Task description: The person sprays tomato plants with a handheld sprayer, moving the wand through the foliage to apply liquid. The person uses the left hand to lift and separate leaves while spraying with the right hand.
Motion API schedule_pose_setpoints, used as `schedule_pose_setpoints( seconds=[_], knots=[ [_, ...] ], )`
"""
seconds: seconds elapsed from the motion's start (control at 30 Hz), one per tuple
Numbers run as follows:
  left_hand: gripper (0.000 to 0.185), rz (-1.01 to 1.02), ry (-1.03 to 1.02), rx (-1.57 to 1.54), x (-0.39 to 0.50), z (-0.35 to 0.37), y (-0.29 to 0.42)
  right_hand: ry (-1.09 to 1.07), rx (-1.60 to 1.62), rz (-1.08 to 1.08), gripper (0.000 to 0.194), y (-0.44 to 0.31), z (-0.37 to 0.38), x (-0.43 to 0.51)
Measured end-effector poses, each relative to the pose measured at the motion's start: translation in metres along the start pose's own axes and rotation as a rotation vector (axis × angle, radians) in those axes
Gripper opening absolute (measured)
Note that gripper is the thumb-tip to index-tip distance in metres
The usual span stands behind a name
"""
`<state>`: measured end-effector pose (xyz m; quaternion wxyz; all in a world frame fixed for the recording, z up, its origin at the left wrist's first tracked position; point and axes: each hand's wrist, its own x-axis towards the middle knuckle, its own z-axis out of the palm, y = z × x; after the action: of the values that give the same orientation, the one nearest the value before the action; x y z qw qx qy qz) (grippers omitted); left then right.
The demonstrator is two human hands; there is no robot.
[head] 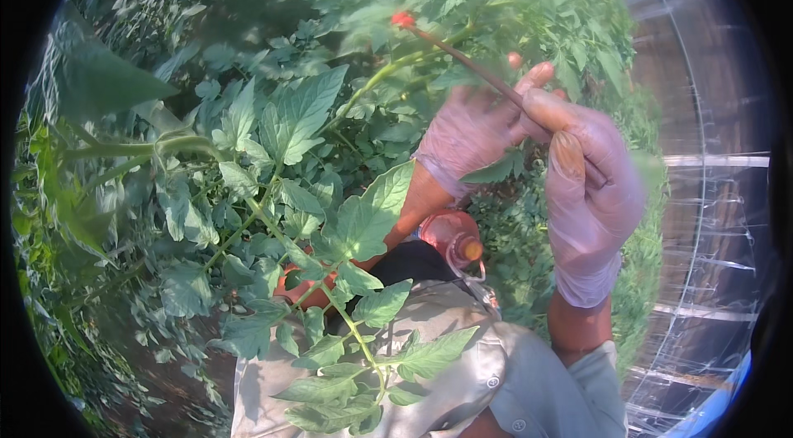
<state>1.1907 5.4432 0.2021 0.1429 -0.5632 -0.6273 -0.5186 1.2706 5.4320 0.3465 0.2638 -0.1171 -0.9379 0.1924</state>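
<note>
My right hand [588,171], in a thin translucent glove with stained fingertips, pinches a slender brown stick [474,69] between thumb and forefinger. The stick slants up to the left and ends in a bright red tip [403,20] among blurred green leaves. Behind the stick's lower part is my left hand [468,128], gloved too, its fingers raised and spread. My right hand partly hides those fingers, so whether they hold anything is unclear. A tomato plant's leafy stem [269,224] hangs close before my shirt, and a thicker green stem [384,72] runs left of my left hand.
A bottle of red liquid [451,233] with an orange cap is at my waist, beside a black item [412,264]. Dense foliage fills the left and top. Along the right side runs clear plastic sheeting [712,159] with a thin line across it.
</note>
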Motion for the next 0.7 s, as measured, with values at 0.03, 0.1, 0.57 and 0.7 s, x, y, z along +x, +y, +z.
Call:
schedule_pose_setpoints(
  seconds=[0.03, 0.1, 0.57, 0.7],
  knots=[
    [0.047, -0.007, -0.03, -0.05, -0.001, 0.003, 0.0, -0.021, -0.013, 0.002, 0.023, 0.002, -0.001, -0.001],
    [0.048, -0.015, -0.065, -0.136, -0.004, 0.012, 0.002, -0.036, -0.028, -0.008, 0.024, 0.008, -0.005, -0.006],
    [0.062, 0.058, 0.449, 0.226, -0.012, -0.01, -0.002, 0.527, 1.072, -0.031, 0.014, 0.078, -0.134, -0.085],
    [0.066, -0.074, 0.473, 0.391, -0.025, -0.004, 0.032, 0.654, 1.487, 0.082, 0.013, 0.158, -0.18, -0.15]
  ],
)
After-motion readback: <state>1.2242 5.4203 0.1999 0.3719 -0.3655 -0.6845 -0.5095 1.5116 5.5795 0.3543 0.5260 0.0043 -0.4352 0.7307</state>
